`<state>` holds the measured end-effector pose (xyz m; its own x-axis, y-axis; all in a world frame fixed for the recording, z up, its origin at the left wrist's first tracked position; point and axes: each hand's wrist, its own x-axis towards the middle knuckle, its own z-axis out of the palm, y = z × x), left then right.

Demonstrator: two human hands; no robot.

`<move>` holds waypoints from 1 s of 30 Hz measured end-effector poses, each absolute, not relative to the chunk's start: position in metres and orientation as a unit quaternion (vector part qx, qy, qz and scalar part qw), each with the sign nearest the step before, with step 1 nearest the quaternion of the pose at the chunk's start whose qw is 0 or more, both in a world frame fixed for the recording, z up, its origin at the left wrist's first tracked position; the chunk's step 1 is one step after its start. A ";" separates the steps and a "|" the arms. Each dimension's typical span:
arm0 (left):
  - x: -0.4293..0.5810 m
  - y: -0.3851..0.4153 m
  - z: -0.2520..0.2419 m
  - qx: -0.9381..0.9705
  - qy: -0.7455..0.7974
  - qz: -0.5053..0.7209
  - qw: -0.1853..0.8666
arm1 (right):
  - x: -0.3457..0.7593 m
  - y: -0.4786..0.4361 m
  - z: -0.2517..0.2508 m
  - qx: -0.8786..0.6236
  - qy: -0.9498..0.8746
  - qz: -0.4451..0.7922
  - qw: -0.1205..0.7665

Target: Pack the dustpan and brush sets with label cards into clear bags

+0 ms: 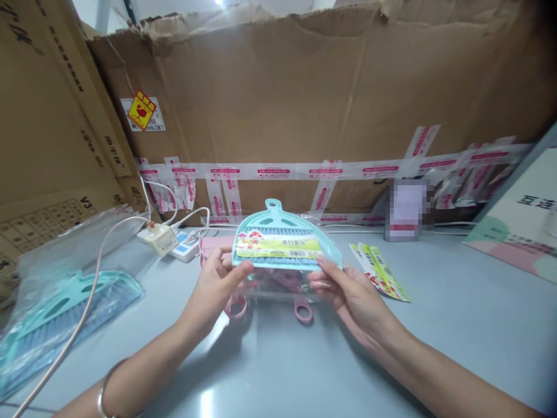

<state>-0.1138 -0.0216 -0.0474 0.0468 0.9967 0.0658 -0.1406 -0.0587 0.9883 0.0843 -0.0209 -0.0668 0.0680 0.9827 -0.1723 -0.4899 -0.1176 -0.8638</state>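
Note:
I hold a teal mini dustpan and brush set in a clear plastic bag above the grey table. A yellow-green label card lies across its front. My left hand grips the bag's left edge, thumb on top. My right hand pinches its right lower edge. Beneath the held set lie pink dustpan sets with loop handles.
Bagged teal sets lie at the left under a cable. A power strip and charger sit behind. Loose label cards lie to the right. A taped cardboard wall stands behind, with a box at the far right.

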 end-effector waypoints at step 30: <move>-0.124 -0.013 -0.048 0.568 0.465 0.631 0.250 | 0.112 -0.021 -0.064 -0.290 -0.719 0.491 0.397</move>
